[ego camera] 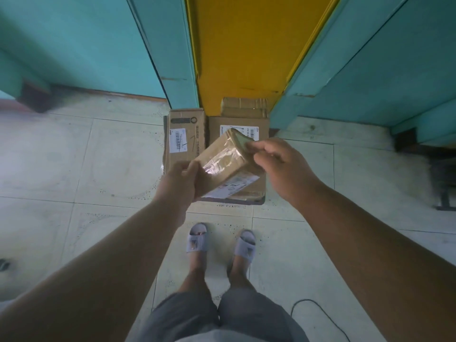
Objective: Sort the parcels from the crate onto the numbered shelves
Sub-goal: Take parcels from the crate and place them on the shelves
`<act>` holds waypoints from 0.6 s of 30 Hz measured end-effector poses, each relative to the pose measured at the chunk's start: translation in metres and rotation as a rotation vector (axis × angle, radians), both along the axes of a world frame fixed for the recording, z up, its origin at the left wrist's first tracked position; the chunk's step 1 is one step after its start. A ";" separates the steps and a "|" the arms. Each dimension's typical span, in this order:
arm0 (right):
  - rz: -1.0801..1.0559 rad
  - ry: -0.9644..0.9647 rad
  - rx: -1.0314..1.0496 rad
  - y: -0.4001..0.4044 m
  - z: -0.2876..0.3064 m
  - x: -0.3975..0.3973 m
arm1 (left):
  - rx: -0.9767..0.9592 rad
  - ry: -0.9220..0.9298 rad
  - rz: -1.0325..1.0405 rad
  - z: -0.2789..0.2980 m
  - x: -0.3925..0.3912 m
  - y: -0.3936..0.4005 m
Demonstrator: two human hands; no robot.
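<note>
Right now I hold a taped parcel [223, 160] over the crate [256, 202]: left hand [183, 180] fingers wrapped round its near end, right hand [276, 155] fingers pinching the far corner. That glossy tape could slip from so light a pinch, dropping it onto the boxes [187, 130] below my fingers.

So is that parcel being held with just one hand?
No, both hands hold the parcel: the left hand grips its near end, the right hand pinches its far end.
</note>
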State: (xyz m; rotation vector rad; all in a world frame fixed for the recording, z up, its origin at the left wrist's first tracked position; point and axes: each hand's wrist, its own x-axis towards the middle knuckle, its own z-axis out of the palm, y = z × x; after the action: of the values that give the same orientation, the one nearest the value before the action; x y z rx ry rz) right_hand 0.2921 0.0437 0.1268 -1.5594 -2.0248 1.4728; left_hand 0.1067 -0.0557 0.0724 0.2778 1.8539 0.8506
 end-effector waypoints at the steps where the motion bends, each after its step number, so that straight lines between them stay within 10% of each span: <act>1: 0.040 -0.003 0.011 -0.001 0.003 0.000 | -0.015 0.011 -0.003 0.006 -0.001 -0.001; 18: 0.162 -0.054 0.109 -0.014 0.051 -0.068 | 0.200 -0.155 -0.268 0.076 -0.045 -0.061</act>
State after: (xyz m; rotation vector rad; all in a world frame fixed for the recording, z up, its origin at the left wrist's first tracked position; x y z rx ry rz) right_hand 0.2246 0.0293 0.1778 -1.4367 -2.2692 1.3601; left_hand 0.0621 -0.1170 0.1481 0.5572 1.5487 0.8454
